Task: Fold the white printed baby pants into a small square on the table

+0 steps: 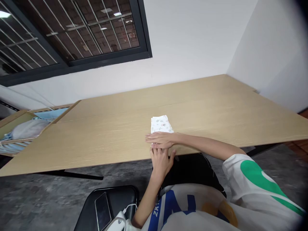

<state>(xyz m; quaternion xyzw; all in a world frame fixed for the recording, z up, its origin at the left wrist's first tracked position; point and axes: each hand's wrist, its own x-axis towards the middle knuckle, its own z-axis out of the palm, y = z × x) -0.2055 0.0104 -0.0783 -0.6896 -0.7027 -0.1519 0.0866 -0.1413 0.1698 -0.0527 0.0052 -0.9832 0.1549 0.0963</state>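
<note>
A small folded white cloth (160, 124) with little printed figures lies on the wooden table, close to its front edge. Across the cloth's near part my right hand (161, 139) rests flat, fingers stretched to the left. My left hand (160, 160) is just below it at the table's edge, fingers pointing forward and its fingertips touching or tucked by the right hand. The near end of the cloth is hidden under both hands. Neither hand appears to grip the cloth.
The pale wooden table (115, 128) reaches to the white wall and the barred window (96, 32). At its left end stands a wooden crate (14, 123) with blue and white fabric in it. A black stool (125, 192) below bears a phone (103, 210) and a white device (117, 223) with a cable.
</note>
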